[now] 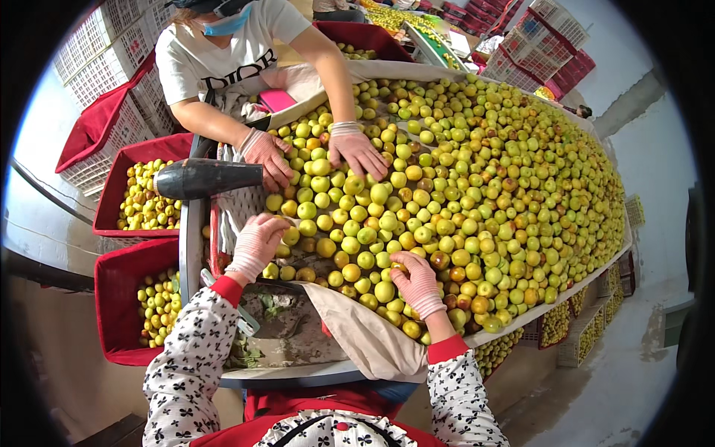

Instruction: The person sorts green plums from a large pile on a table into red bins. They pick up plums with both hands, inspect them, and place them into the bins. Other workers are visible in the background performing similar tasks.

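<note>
A broad heap of yellow-green jujubes (503,184), some with brown patches, covers a cloth-lined sorting table. My left hand (257,243), in a pink-and-white striped glove with bare fingertips, is at the heap's left edge, beside a mesh-covered chute (241,215). Its fingers are bent close together; whether a fruit is in them is hidden. My right hand (416,282), gloved alike, rests on jujubes at the near side. Its thumb and fingers curve around a fruit, but a firm hold cannot be made out.
Across the table a masked co-worker's gloved hands (357,151) touch the fruit. A black hair-dryer-like nozzle (209,179) juts over the chute. Two red-lined crates (114,302) with jujubes stand at left. A phone (246,321) lies by my left forearm, beside a loose cloth flap (357,329).
</note>
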A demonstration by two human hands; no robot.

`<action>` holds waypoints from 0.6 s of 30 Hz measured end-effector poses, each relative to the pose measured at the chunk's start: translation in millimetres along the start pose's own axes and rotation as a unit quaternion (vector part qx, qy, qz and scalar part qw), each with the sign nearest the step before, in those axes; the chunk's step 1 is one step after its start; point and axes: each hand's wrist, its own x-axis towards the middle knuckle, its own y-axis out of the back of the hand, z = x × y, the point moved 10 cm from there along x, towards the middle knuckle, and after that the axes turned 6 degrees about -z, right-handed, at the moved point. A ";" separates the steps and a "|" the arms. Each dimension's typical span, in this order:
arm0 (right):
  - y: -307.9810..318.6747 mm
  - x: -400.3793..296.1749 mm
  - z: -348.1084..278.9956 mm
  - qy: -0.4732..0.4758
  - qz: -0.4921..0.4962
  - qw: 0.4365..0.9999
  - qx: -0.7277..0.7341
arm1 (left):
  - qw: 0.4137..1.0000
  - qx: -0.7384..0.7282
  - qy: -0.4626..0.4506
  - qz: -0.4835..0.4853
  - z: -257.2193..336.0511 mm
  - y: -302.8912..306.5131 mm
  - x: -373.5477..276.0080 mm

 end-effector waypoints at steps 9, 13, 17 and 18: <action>0.6 0.7 -8.9 0.004 -0.031 0.999 -0.009 | 0.862 0.219 0.075 -0.451 55.8 -83.8 -7.6; 0.8 1.7 -10.6 -0.001 -0.040 0.999 -0.011 | 0.845 0.188 0.050 -0.498 55.1 -103.0 -7.4; 3.6 0.5 -7.4 0.000 -0.028 1.000 0.000 | 0.911 -0.028 0.059 -0.406 43.1 -94.8 -12.5; 3.0 1.5 -12.1 0.005 -0.030 1.000 0.003 | 0.924 -0.140 0.061 -0.350 28.2 -90.5 -18.1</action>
